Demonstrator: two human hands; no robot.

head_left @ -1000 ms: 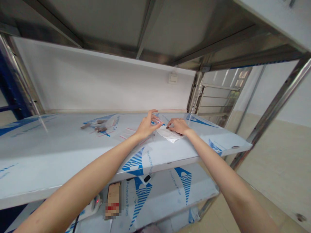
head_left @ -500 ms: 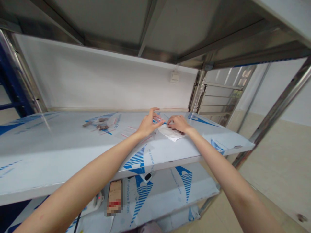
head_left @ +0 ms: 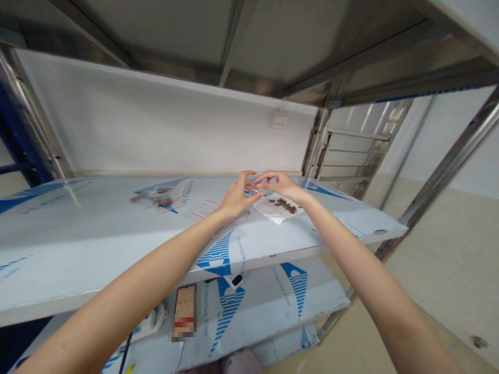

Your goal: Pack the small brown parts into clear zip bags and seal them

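Both hands are raised over a stainless-steel shelf (head_left: 78, 223) covered in white protective film printed with blue logos. The left hand (head_left: 236, 198) is held with its fingers curled in towards the thumb, and the right hand (head_left: 283, 186) is held with its thumb and forefinger drawn close together. The 2 hands are almost touching above the film. Whether anything is pinched between the fingertips cannot be told, as nothing held can be made out.

A crumpled white paper sheet (head_left: 275, 214) is laid just below the right hand, right of the shelf's middle and near its front edge. Small brown pieces (head_left: 286, 205) are scattered on this sheet, and they are not touched by either hand. Further left, a clear plastic bag (head_left: 171, 200) with similar brown pieces is lying on the film, well apart from the hands. A wall switch (head_left: 279, 120) is seen above the shelf's back edge. A lower shelf (head_left: 312, 291) is seen beneath, with a blurred box (head_left: 184, 311) on it.
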